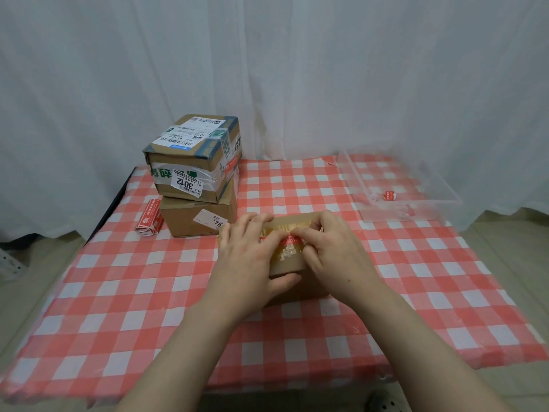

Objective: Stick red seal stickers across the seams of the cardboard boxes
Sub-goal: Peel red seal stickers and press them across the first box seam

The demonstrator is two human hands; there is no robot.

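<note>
Left hand (246, 254) lies flat on top of cardboard box (289, 264), fingers straight, thumb agst front face; grips nothing. Right hand (329, 248): fingers bent, tips on red seal sticker (292, 239); pinch or mere press, cannot tell. Sticker runs across taped top of box, which sits approx. centre of table (118, 292), on check cloth. Rear left: two stacked boxes (193, 173), sticker roll (150, 220) just beside lower one. Rear right: clear tray (430, 209) w/ red scraps (389, 195) inside.

Your approach over the near worktop (148, 322) is open. At far left, stacked boxes (196, 179) and a sticker roll (150, 221) block passage; a clear tray (430, 209) occupies the far right.
</note>
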